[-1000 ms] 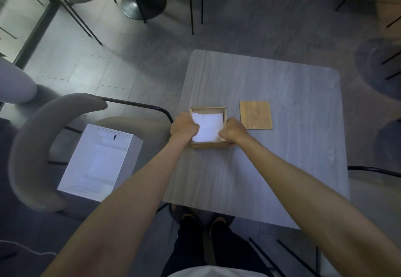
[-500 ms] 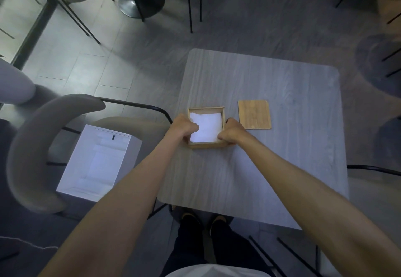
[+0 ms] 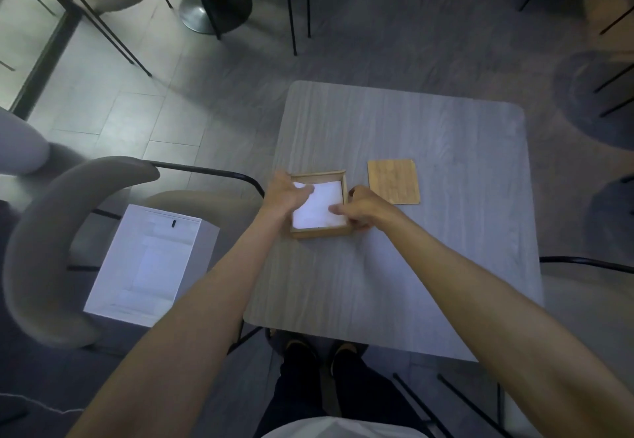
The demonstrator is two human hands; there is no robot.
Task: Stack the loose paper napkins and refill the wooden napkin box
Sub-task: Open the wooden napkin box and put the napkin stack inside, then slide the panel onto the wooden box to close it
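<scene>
The square wooden napkin box sits on the grey table, left of centre. A white stack of napkins lies inside it. My left hand rests at the box's left wall with the thumb lying on the napkins. My right hand is at the box's right wall, thumb reaching onto the stack and fingers curled outside the wall. The flat wooden lid lies on the table just right of the box.
A white open carton stands on a curved beige chair left of the table. More chairs and a round table base stand on the floor beyond. A black chair rail shows at the right edge.
Both hands have opened from fists gripping the box's near corners; thumbs now lie on the napkin stack. The box has barely moved.
</scene>
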